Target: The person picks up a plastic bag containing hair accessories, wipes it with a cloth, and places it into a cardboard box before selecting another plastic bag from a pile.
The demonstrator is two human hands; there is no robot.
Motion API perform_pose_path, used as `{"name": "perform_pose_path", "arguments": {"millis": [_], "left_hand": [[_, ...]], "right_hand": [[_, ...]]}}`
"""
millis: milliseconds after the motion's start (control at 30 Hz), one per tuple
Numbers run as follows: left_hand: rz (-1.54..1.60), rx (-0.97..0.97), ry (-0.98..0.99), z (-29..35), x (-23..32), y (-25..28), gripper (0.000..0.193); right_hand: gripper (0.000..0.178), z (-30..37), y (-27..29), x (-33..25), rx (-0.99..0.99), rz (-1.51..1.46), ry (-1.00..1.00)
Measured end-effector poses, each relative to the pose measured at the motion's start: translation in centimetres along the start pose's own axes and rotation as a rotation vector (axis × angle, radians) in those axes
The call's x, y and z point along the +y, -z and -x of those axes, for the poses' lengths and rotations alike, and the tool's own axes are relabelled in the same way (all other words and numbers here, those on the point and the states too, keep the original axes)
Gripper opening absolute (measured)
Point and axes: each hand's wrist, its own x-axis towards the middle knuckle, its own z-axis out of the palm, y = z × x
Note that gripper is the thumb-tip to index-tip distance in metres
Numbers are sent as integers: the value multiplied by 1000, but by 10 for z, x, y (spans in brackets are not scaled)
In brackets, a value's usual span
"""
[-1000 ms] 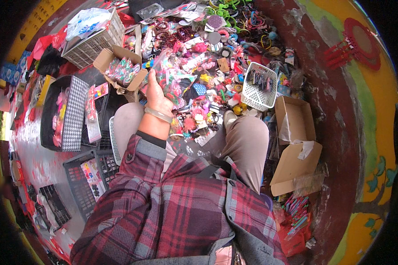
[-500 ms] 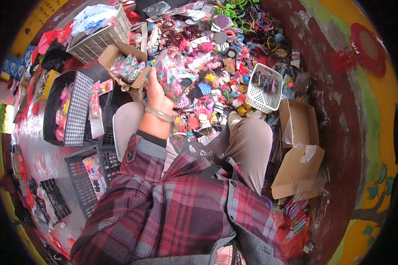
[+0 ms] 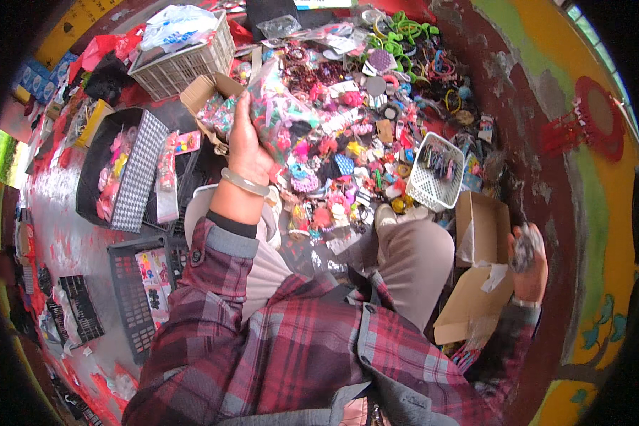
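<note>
My left hand [image 3: 248, 145] is raised over the pile, its fingers closed around a clear plastic bag [image 3: 280, 113] of pink and green bits. Beneath the bag spreads a heap of small colourful hair accessories [image 3: 348, 167]. Off to the right, my right hand [image 3: 534, 277] grips a small grey-black, shiny bundle [image 3: 524, 252]; blur hides what it is. That hand is beside an open cardboard box [image 3: 484, 220] with its flap [image 3: 468, 309] folded toward me. A white plastic basket [image 3: 437, 195] holding dark, thin pieces stands between the pile and that box.
On the left are a houndstooth-sided box [image 3: 138, 174], a dark slatted crate [image 3: 131, 305] and a small cardboard box [image 3: 199, 96] of wrapped items. A beige crate [image 3: 192, 67] stands farther back. The painted wall [image 3: 525, 128] curves along the right.
My right hand has come into view at the right, holding the grey-black bundle. My left hand still holds the bag in nearly the same place. The view has shifted slightly.
</note>
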Motion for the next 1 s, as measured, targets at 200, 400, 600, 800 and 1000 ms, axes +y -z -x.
{"name": "perform_pose_path", "arguments": {"millis": [200, 400, 600, 800, 1000], "left_hand": [[186, -455, 267, -9, 0, -26, 55], [67, -244, 349, -10, -18, -25, 62], [27, -103, 266, -18, -20, -17, 57], [104, -59, 216, -30, -17, -1, 57], [88, 35, 136, -37, -15, 13, 49]], "right_hand": [[45, -148, -182, 61, -321, -67, -54], [43, -203, -284, 144, -550, -496, -230], [43, -216, -295, 168, -553, -410, -315], [43, -219, -274, 147, -211, -31, -48], [39, -218, -248, 132, -99, -106, 68]]}}
